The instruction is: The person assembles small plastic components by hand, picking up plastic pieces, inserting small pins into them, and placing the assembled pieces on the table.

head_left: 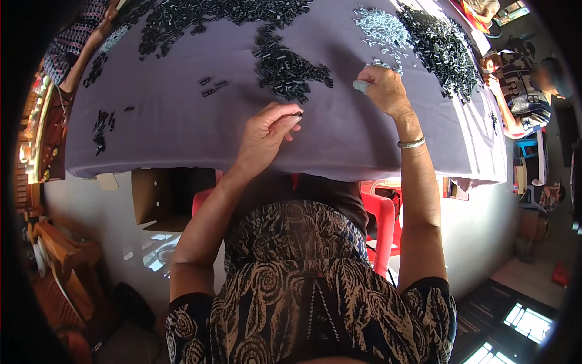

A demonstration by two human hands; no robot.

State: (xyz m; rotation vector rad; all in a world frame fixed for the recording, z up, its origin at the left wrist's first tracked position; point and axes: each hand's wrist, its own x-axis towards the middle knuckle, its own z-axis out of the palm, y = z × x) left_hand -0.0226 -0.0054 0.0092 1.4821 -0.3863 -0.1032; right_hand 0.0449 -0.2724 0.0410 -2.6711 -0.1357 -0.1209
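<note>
The purple-covered table (182, 136) bears scattered black pieces (280, 68) and heaped silvery pieces (382, 27).

1. I count one left hand (264, 136) and one right hand (388, 91).
2. One bracelet (411, 144).
3. One table (176, 139).
4. At least two other people (515, 91).
5. Black pieces (282, 70) and pale pieces (382, 27): too many for me to count.

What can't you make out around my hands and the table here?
All in the head view:
- Dark piece in the left hand: mostly covered by fingers.
- Right hand: curled fingers hide most of the grey clump.
- Pale pile: single pieces too small to tell apart.
- Far dark pile: cut off by the top edge.
- Cardboard box: inside lost in shadow.
</note>
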